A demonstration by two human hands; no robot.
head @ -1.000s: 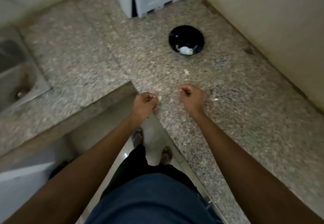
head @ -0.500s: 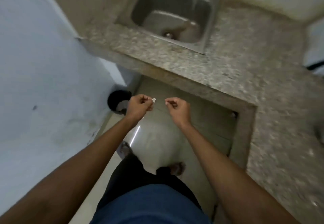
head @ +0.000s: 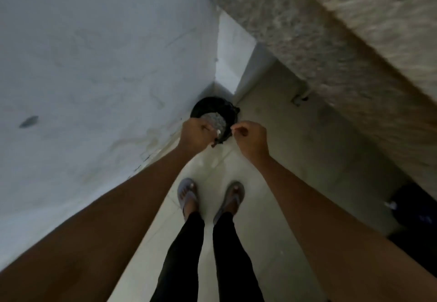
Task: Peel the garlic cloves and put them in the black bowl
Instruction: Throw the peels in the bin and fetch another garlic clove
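Garlic, or a pale scrap of it, shows at the left hand, whose fingers curl round it; the right hand pinches something too small to name. A second ago both hovered over the granite counter beside the black bowl; now they hang above a black bin on the floor, likely shedding peel. Bowl out of view. Pale wall left, sandalled feet below.
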